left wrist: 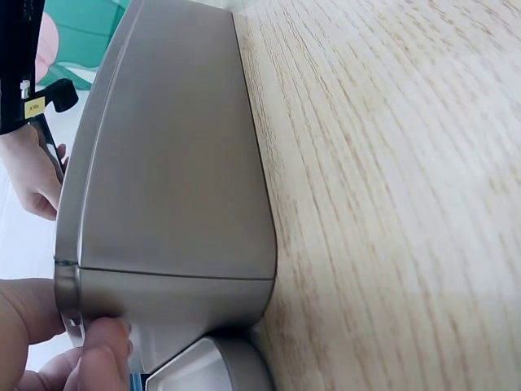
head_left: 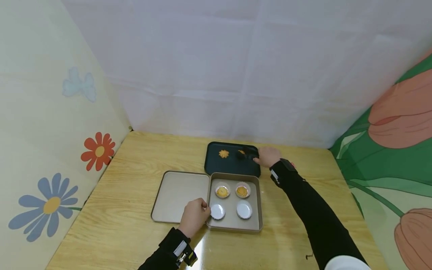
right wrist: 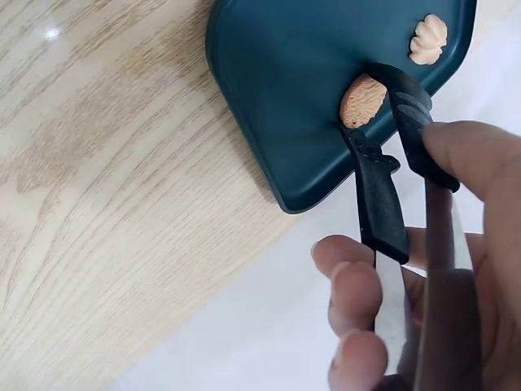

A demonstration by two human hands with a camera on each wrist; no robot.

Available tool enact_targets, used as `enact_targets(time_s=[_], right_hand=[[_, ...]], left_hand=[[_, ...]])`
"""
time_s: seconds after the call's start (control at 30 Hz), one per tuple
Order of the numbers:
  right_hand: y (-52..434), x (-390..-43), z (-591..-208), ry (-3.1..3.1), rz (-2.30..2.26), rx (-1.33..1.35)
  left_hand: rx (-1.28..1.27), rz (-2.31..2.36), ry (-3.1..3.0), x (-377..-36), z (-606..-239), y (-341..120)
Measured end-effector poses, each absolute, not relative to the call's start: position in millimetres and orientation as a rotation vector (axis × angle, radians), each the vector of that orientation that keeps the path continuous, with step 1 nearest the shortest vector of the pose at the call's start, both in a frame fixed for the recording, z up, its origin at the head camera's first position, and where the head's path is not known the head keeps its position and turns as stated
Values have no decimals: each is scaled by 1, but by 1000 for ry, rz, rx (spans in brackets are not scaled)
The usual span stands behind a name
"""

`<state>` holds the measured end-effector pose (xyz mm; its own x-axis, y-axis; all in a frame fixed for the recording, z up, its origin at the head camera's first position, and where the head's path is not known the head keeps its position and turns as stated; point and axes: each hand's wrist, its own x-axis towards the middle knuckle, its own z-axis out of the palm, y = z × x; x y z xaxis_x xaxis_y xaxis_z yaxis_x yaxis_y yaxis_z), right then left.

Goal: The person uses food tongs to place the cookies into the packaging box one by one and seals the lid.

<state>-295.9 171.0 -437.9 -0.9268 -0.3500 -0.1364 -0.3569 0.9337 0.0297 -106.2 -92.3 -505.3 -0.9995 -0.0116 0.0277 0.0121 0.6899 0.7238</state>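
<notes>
So the tan, oval, textured cookie (right wrist: 363,101) is caught between the black tips of some silver-armed metal tongs (right wrist: 378,195), right over the dark teal rectangular tray (right wrist: 277,98); whether it's actually lifted can't be told. A tan, ridged flower-shaped cookie (right wrist: 428,39) is left near it on the same tray. The squarish champagne metal pan (head_left: 233,215) is set just in front, with four round white cups (head_left: 244,209) in it, two of them filled with golden treats (head_left: 222,192). A flat champagne metal panel (head_left: 180,187) is placed to its left on the pale wood surface (head_left: 118,210).

Honestly, the oval cookie could get dropped if it's only nipped off-centre, and it might be cracked by too hard a squeeze. The cups could be shifted if the pan gets tugged.

Pose-wise, the right arm is stretched well forward, and the tongs are gripped by the right hand (head_left: 269,156), fingers curled. The pan's rim is pinched close to its near-left corner by the left hand (head_left: 194,216).
</notes>
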Motion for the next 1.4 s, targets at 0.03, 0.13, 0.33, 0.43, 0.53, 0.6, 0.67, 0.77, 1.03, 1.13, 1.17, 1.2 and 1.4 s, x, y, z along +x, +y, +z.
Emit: enact_targets(time_s=[0.03,0.13,0.33,0.43,0.53,0.6,0.67,0.77,1.03,1.13,1.17,1.2,1.4], right_hand=[[171,-297,-438,2957,83,-543],[171,-297,-439,2946,102,-547],[169,-296,-438,2945,83,-569],[169,-297,-438,2946,75,-575],[171,-296,-439,2957,77,-588],[172,-295,-440,2971,85,-600],[174,-294,-441,2995,82,-614],[176,-290,-441,3032,64,-630],[182,-266,-419,3052,-105,-681],[181,-247,-402,3076,-148,-721],[181,-240,-398,3088,-156,-749],[180,-232,-394,3103,-160,-781],[178,-177,-390,3115,-135,-988]], left_hand=[[0,-1228,-2861,-106,-505,-92],[-6,-1234,-2871,-106,-504,-92],[8,-1239,-2879,-106,-503,-92],[10,-1236,-2877,-106,-502,-92],[1,-1230,-2876,-105,-502,-92],[0,-1230,-2876,-105,-503,-91],[1,-1231,-2878,-105,-503,-91],[8,-1232,-2880,-105,-503,-92],[-11,-1217,-2891,-106,-503,-92],[-12,-1214,-2889,-108,-502,-92],[-11,-1211,-2890,-109,-502,-92],[1,-1208,-2894,-110,-502,-93],[1,-1208,-2886,-112,-502,-94]])
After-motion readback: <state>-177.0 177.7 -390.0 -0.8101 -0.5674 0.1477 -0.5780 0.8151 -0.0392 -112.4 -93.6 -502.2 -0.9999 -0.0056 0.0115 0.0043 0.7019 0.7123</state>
